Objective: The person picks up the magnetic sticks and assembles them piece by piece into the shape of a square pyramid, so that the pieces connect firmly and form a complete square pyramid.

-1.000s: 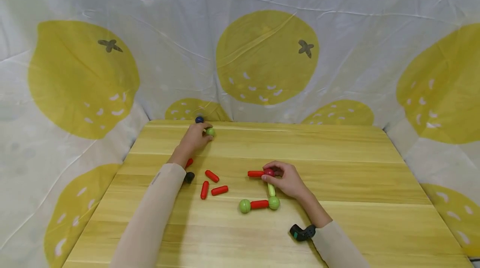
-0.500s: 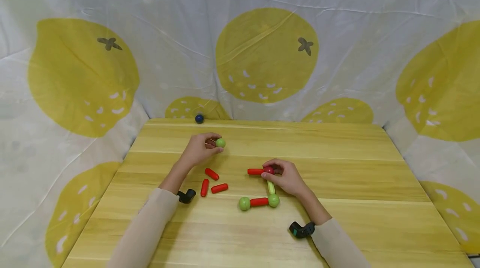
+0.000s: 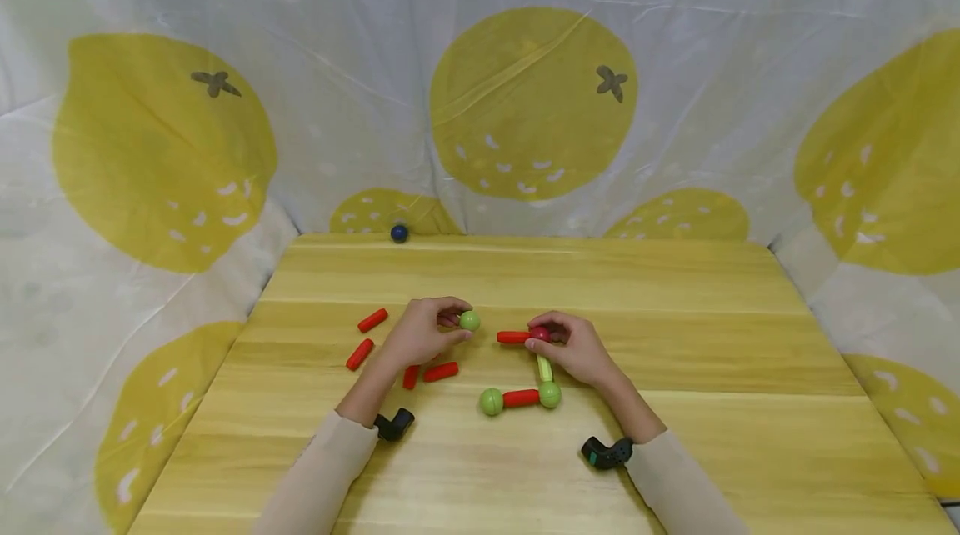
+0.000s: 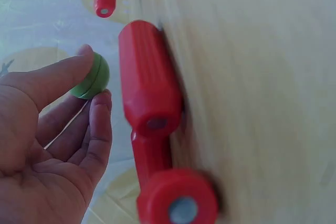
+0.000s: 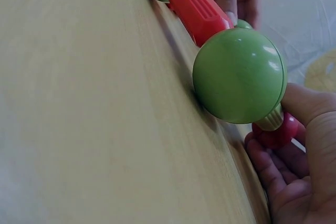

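My left hand [image 3: 423, 333] pinches a green ball [image 4: 94, 77] between thumb and fingertips, held over the table just left of a red rod [image 3: 513, 337]. That rod sticks out leftward from a crimson ball [image 3: 540, 337], which my right hand [image 3: 579, 352] grips between thumb and fingers. From the crimson ball a yellow-green rod [image 3: 544, 368] runs toward the near side, to a second green ball [image 5: 239, 77]. Another red rod [image 3: 521, 397] links this one to a third green ball [image 3: 491, 402] at its left. A round metal tip shows on the free rod's end [image 4: 104, 11].
Several loose red rods lie left of the joined pieces, two of them [image 3: 372, 320] beyond my left hand and others [image 3: 441, 372] partly behind its wrist. A dark blue ball [image 3: 399, 233] sits at the table's far edge, against the lemon-print cloth [image 3: 532, 102].
My left hand has brought the green ball from the table's far left toward the near right, close to the free red rod. The right hand keeps its grip on the crimson ball, nearly still.
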